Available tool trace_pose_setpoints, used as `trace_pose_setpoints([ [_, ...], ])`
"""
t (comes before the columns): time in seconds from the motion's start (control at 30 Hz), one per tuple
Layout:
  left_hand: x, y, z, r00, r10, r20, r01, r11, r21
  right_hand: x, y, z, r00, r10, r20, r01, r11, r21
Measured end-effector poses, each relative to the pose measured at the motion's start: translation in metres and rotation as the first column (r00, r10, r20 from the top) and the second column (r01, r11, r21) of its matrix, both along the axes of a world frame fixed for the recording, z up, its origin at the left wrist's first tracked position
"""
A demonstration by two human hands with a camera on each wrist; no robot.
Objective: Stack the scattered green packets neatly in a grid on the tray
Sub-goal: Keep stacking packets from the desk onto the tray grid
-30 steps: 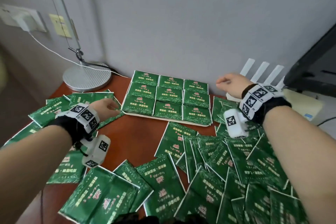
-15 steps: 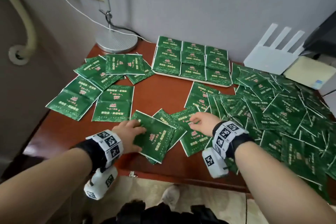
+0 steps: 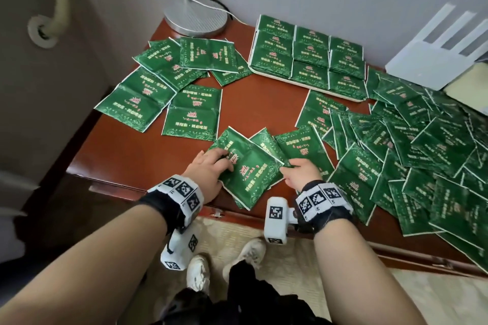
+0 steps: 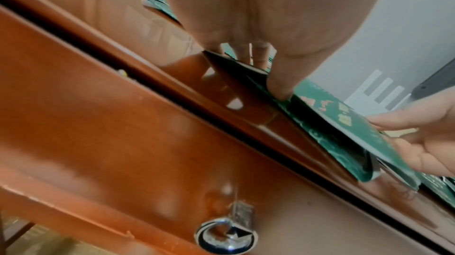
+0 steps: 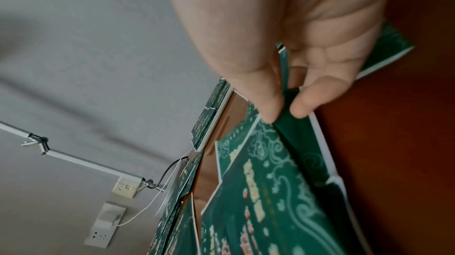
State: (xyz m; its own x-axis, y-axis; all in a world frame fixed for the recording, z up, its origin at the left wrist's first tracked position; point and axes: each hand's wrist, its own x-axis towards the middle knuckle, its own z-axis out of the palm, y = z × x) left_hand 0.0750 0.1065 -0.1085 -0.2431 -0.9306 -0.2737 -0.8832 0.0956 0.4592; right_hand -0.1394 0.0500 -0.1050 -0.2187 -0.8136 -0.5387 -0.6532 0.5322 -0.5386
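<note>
Green packets lie scattered over the red-brown table. One packet (image 3: 250, 169) sits at the front edge on top of others, partly overhanging. My left hand (image 3: 219, 159) rests on its left part, fingers laid on top and thumb (image 4: 280, 88) pressing its near edge. My right hand (image 3: 290, 166) pinches the right edge of this packet (image 5: 270, 181) between thumb and forefinger (image 5: 302, 107). The white tray (image 3: 303, 84) stands at the back against the wall, covered by a three-by-three grid of packets.
Loose packets (image 3: 192, 113) lie to the left, and a dense heap (image 3: 422, 153) fills the right side. A lamp base (image 3: 195, 17) and a white router (image 3: 433, 60) stand at the back. The drawer lock (image 4: 226, 237) sits below the table edge.
Both hands came down from near the tray to the front edge. The left hand settled on the front packet and the right hand took hold of its right edge.
</note>
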Motion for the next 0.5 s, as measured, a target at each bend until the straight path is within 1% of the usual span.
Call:
trace_pose_setpoints([
  [0.03,0.000,0.000,-0.002,1.000,0.016,-0.017,-0.017,1.000,-0.004,0.000,0.003,-0.001,0.996,-0.058,0.069,0.057,0.998,0.008],
  [0.07,0.000,0.000,-0.004,0.999,0.033,-0.038,-0.033,0.999,0.005,0.000,0.007,-0.002,0.991,-0.085,0.098,0.084,0.996,0.013],
  [0.1,0.000,-0.002,-0.005,0.996,0.056,-0.066,-0.054,0.998,0.031,-0.001,0.011,-0.002,0.992,-0.085,0.095,0.085,0.996,0.010],
  [0.17,0.002,-0.005,0.000,0.989,0.090,-0.118,-0.074,0.988,0.133,-0.002,0.018,0.001,0.997,-0.018,0.069,0.019,1.000,-0.017],
  [0.2,0.005,-0.006,0.004,0.988,0.085,-0.129,-0.061,0.982,0.177,-0.003,0.022,0.006,0.998,0.026,0.049,-0.024,0.999,-0.036],
  [0.27,0.013,-0.007,0.013,0.993,0.028,-0.113,-0.004,0.978,0.208,-0.007,0.025,0.021,0.995,0.098,-0.028,-0.100,0.991,-0.090],
  [0.3,0.018,-0.009,0.017,0.997,-0.023,-0.070,0.036,0.979,0.199,-0.010,0.022,0.030,0.990,0.126,-0.069,-0.134,0.983,-0.128],
  [0.37,0.028,-0.013,0.025,0.990,-0.123,0.068,0.111,0.980,0.165,-0.018,0.010,0.044,0.973,0.168,-0.158,-0.198,0.960,-0.196],
  [0.4,0.032,-0.015,0.028,0.981,-0.134,0.137,0.112,0.981,0.162,-0.020,0.002,0.049,0.967,0.173,-0.189,-0.214,0.949,-0.229],
  [0.47,0.041,-0.016,0.030,0.962,-0.092,0.258,0.060,0.990,0.130,-0.023,-0.011,0.053,0.966,0.144,-0.215,-0.200,0.943,-0.267],
  [0.5,0.044,-0.014,0.029,0.955,-0.047,0.292,0.022,0.996,0.089,-0.021,-0.013,0.054,0.967,0.123,-0.225,-0.179,0.952,-0.249],
])
